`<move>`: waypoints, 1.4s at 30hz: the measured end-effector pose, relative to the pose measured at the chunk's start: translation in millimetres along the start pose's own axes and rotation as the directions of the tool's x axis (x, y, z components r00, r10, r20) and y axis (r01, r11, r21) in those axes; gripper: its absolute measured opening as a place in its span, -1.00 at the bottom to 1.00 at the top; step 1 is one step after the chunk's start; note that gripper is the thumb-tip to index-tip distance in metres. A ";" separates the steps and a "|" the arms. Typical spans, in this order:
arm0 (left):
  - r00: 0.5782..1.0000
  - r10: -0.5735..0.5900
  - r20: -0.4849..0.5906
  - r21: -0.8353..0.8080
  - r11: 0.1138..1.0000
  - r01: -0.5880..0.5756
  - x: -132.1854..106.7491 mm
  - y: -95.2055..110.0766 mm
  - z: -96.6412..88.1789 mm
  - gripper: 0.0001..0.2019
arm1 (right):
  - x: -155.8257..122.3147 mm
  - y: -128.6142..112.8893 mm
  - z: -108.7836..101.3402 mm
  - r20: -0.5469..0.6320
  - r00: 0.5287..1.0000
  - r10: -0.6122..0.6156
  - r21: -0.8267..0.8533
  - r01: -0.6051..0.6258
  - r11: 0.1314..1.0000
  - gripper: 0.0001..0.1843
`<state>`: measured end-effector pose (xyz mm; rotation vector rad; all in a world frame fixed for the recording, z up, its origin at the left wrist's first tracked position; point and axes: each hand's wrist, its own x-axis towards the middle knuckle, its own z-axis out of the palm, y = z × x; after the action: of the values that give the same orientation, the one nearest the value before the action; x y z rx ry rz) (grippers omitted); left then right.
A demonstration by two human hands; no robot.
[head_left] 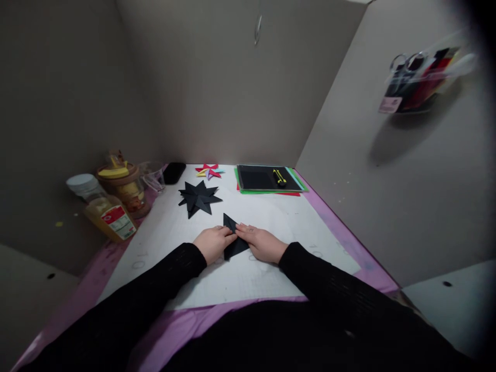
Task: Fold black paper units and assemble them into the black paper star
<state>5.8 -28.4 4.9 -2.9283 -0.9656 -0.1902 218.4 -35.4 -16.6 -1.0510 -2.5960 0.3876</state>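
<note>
A piece of folded black paper (235, 249) lies on the white sheet in front of me, one sharp point facing away. My left hand (213, 243) presses on its left side, fingers bent and close together. From the right, my right hand (264, 243) lays its fingertips on the same paper, fingers held together and nearly meeting those of the left. Both hands cover the middle of the paper, so its inner folds are partly hidden. Just beyond my left hand rests a black paper star (199, 198) with several points.
A small multicoloured paper star (209, 171) and a black phone (174, 173) lie at the back. Stacked coloured paper (251, 178) carries a yellow-and-black cutter (279, 177). A glue bottle (110, 212), a jar (126, 186) and a plastic cup (153, 175) stand left. A holder with scissors (414, 82) hangs on the right wall.
</note>
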 end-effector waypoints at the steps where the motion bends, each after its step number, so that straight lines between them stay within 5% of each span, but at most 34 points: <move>1: 1.000 -0.003 0.006 0.008 1.000 0.003 -0.1 0.6 -0.6 -0.63 | 0.0 0.4 0.6 -0.001 1.000 -0.005 0.000 0.005 1.000 -0.42; 10: 0.999 -0.032 0.044 0.045 0.999 0.030 0.4 8.0 -5.3 -0.62 | 0.9 6.4 -14.8 0.037 0.997 -0.061 0.174 0.054 0.983 -0.45; 13: 0.999 -0.040 0.036 0.058 0.998 0.038 0.4 9.3 -4.1 -0.63 | 11.4 14.9 -22.9 0.026 1.000 0.004 0.237 -0.010 0.972 -0.49; 20: 0.999 -0.035 0.041 0.033 0.999 0.034 -0.4 8.6 -3.2 -0.63 | 41.9 26.9 -16.3 0.153 0.988 -0.001 0.096 -0.014 0.995 -0.47; 28: 1.000 -0.029 0.007 -0.018 0.999 0.029 -3.1 6.8 1.8 -0.60 | 40.7 26.3 -13.4 0.169 0.985 -0.029 0.050 0.021 0.999 -0.45; 35: 0.962 -0.274 0.001 0.078 0.959 0.273 -3.9 12.5 1.9 -0.68 | 39.3 24.8 -13.0 0.162 0.983 -0.088 0.038 0.083 0.996 -0.43; 42: 0.968 -0.250 0.038 0.007 0.968 0.250 -0.4 5.3 8.0 -0.74 | 38.5 27.1 -12.9 0.179 0.978 -0.110 0.043 0.104 0.994 -0.44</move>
<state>9.4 -32.2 -3.1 -2.8090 -1.3392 -0.1427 214.1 12.3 -7.6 -0.8981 -2.7810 0.5217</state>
